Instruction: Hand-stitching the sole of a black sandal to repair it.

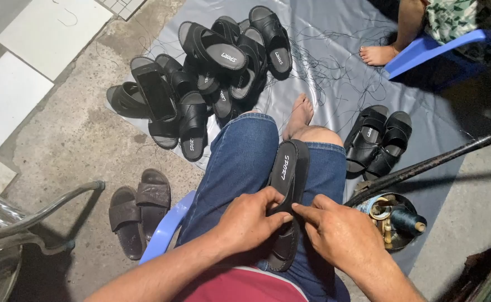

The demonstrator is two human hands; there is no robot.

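Both hands, the left hand [249, 219] and right hand [335, 229], pinch the black sandal [288, 179] on the lap; a loose grip could let it slide off.

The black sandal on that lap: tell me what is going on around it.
A seated person in denim shorts holds a black sandal lengthwise on their lap. The left hand grips its strap end, and the right hand pinches the same spot with its fingers. A heap of black sandals lies on a grey sheet, a finished-looking pair sits to the right, and a tin with thread spools stands beside the knee.
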